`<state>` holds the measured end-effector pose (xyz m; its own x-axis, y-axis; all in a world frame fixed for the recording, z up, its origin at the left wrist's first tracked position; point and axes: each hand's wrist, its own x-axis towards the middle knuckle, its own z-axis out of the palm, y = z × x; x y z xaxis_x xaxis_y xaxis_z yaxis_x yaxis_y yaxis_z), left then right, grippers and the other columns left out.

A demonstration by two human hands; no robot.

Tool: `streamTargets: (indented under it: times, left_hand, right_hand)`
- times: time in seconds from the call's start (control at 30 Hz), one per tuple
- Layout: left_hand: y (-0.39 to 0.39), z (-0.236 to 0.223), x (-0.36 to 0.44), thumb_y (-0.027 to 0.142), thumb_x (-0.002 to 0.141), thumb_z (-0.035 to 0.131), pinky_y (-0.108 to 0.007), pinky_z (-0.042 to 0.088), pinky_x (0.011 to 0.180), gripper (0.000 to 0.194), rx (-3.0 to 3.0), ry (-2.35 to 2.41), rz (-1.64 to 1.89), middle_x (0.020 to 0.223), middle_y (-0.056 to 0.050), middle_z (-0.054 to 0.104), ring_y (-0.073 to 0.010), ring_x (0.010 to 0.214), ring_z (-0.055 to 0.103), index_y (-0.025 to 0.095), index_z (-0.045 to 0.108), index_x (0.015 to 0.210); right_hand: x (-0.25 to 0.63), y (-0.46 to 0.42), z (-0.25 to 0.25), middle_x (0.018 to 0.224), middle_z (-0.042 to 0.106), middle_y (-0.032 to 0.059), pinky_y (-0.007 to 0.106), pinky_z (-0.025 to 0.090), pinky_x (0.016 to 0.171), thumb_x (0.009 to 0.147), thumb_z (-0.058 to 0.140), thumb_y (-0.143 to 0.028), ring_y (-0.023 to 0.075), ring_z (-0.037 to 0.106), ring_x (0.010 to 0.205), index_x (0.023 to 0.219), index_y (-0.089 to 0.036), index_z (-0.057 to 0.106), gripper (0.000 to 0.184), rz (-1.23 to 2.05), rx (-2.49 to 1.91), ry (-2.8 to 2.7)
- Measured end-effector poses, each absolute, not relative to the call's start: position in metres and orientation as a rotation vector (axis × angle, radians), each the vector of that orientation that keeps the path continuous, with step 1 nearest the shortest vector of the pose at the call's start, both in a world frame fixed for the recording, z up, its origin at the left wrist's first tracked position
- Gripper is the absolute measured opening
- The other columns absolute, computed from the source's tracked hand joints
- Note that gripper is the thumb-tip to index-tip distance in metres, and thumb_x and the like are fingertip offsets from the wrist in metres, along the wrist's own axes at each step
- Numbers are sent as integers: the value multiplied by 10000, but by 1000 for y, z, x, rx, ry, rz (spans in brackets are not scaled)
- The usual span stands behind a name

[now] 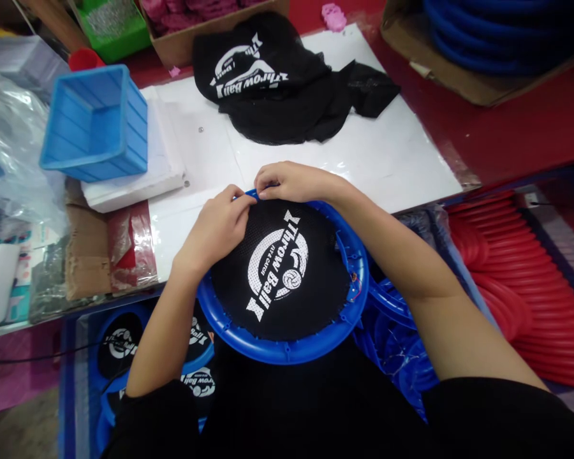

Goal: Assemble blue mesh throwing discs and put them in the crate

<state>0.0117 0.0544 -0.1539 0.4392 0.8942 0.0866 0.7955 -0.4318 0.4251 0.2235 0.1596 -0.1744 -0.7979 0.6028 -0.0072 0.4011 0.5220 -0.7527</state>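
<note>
A round blue plastic ring (287, 352) leans between my body and the table edge. Stretched across most of it is a black mesh sheet (239, 280) printed in white with "Throw Ball". At the ring's far rim, my left hand (220, 223) pinches the mesh edge. Just right of it, my right hand (289, 182) has its fingers curled and pressed on the same rim. The two hands' fingertips nearly meet there. Along the right side the mesh edge sits off the rim, and thin wires (355, 284) show in the ring.
More printed black mesh (287, 95) lies piled on the white table board (196, 153). A blue bin (95, 127) rests on a white block at left. Finished-looking rings (119, 344) sit in a crate below left; blue rings (402, 344) and red rings (545, 293) are stacked at right.
</note>
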Motion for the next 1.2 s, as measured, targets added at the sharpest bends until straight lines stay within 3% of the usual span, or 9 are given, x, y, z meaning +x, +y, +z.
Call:
streamTargets:
  times: [0.1,0.23,0.37,0.5,0.73,0.97,1.2]
  left_hand:
    - [46,-153,20,281,1059,484,-475,502,1011,327,2468,1475,341,1291,-143,668,-306,1151,624,208,681,1309]
    - [37,-155,17,293,1087,431,-471,509,970,315,2439,1577,303,1195,-142,677,-308,1093,613,208,680,1261]
    - [20,-156,10,268,1086,409,-460,521,927,286,2380,1714,343,1099,-132,652,-299,1035,597,212,677,1165]
    - [-3,-153,14,249,1072,420,-476,540,883,237,2315,1872,333,1046,-120,631,-294,975,582,216,638,1161]
    - [-2,-131,31,181,1043,440,-517,542,909,311,2373,1798,273,1232,-169,622,-331,1062,592,190,602,1308]
    - [36,-130,36,237,1035,551,-490,534,998,186,2456,1475,431,1212,-130,590,-311,1158,551,216,713,1124]
    - [37,-133,37,181,1024,566,-473,512,1077,158,2280,1314,550,1209,-96,590,-268,1182,587,193,722,1003]
  right_hand:
    - [228,154,-173,1014,715,57,403,505,938,909,629,-254,232,643,973,892,-219,713,93,1096,-880,-2503]
    - [252,125,-162,1093,712,76,435,517,958,978,568,-291,255,645,1019,977,-234,702,145,917,-1022,-2320]
    - [279,80,-154,1208,691,100,542,489,1076,1023,543,-325,318,625,1190,1041,-279,685,150,731,-1112,-2256]
    - [283,53,-158,1304,662,122,627,488,1104,1020,579,-369,361,604,1270,1100,-290,683,153,748,-1171,-2267]
    - [257,58,-158,1320,657,138,587,506,1097,1019,582,-327,345,607,1266,1126,-246,697,176,826,-1156,-2281]
    - [252,67,-155,1106,716,90,495,533,975,902,682,-209,293,664,1078,923,-235,679,34,929,-1119,-2159]
    - [248,58,-159,1166,749,72,477,520,1012,885,706,-185,282,683,1147,885,-236,697,52,989,-1043,-2074]
